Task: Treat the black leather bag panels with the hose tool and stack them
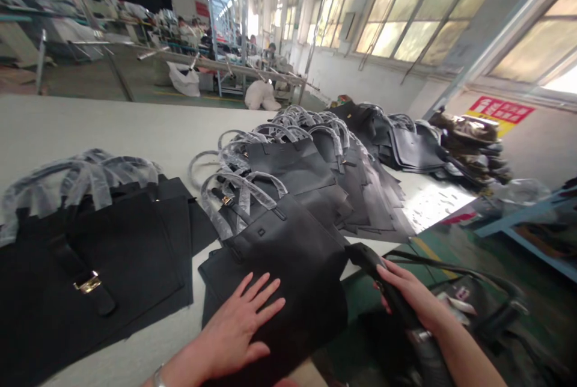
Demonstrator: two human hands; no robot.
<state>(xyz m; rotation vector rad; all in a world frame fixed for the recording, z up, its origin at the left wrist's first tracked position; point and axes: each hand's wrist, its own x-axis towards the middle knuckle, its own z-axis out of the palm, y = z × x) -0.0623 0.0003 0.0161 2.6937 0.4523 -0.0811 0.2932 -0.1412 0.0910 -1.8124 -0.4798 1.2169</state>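
My left hand (238, 328) lies flat with fingers spread on a black leather-like bag panel (300, 249), pressing on its lower left part. Clear plastic film wraps the looped handles at the panel's top. In my right hand (412, 294) is a black hose nozzle (392, 291), its fingers wrapped round the grip. The nozzle's tip is close to the panel's right edge; whether they touch I cannot tell. To the left lie stacked black bag panels (130, 249) with a strap and a gold-coloured buckle (87, 282).
Overlapping bag panels (360, 188) with wrapped handles cover the table's (135, 119) middle and far right. A pile of dark folded material (473, 146) stands at its far end. Beyond the right edge are a black hose (478, 276) and a blue frame (527, 213). People work in the distance.
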